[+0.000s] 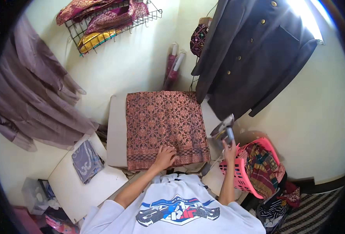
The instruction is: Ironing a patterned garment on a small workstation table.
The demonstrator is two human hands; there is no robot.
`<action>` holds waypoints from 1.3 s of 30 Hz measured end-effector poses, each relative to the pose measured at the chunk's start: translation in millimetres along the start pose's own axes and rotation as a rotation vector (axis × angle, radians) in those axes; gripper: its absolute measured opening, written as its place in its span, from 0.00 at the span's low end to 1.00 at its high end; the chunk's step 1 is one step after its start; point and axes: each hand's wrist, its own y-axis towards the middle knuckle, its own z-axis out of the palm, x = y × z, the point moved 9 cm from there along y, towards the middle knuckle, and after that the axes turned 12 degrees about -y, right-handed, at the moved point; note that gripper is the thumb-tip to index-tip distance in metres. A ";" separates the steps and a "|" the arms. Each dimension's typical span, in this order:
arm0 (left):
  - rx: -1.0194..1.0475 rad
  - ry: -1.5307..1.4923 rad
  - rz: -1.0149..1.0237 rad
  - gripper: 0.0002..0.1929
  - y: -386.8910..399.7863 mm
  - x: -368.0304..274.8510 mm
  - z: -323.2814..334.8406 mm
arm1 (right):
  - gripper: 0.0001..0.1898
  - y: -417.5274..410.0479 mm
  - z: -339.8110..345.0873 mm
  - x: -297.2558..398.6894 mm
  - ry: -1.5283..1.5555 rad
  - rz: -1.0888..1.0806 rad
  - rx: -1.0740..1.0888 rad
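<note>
A reddish-brown and black floral patterned cloth (165, 120) lies spread, apparently folded, over a pale padded board (117, 131). My left hand (165, 156) rests on the cloth's lower border with its fingers a little spread, gripping nothing that shows. To the right of the cloth, my right hand (229, 149) holds a clothes iron (226, 131) by its handle. The iron is tilted, with its shiny soleplate turned towards the far right, and stands apart from the cloth. A cord hangs below the iron.
A pink laundry basket (241, 175) full of clothes stands close by my right forearm. On a white tabletop (87, 190) at left lies a folded grey cloth (87, 162). A dark buttoned coat (248, 52) and a mauve garment (38, 87) hang at the sides. A wire rack (122, 25) holds fabrics.
</note>
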 end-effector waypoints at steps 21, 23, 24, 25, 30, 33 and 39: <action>-0.094 0.195 -0.269 0.31 93.9 94.3 -8.7 | 0.24 93.8 231.2 129.6 -0.179 0.064 0.484; -0.076 0.175 -0.287 0.31 98.4 89.8 -10.8 | 0.22 124.2 244.7 114.5 -0.194 0.051 0.388; -0.080 0.188 -0.289 0.31 99.2 91.1 -13.3 | 0.21 143.6 250.8 115.8 -0.226 0.030 0.365; -0.081 0.200 -0.290 0.30 98.1 93.1 -14.5 | 0.21 160.3 255.1 116.2 -0.239 0.056 0.377; -0.069 0.157 -0.305 0.30 100.4 100.3 -15.8 | 0.21 193.3 267.4 81.2 -0.294 0.150 0.339; -0.063 0.178 -0.316 0.31 100.6 100.5 -17.7 | 0.22 156.6 243.6 95.4 -0.397 0.069 0.400; -0.075 0.159 -0.300 0.30 98.5 93.5 -17.3 | 0.22 143.3 222.0 80.2 -0.336 0.144 0.412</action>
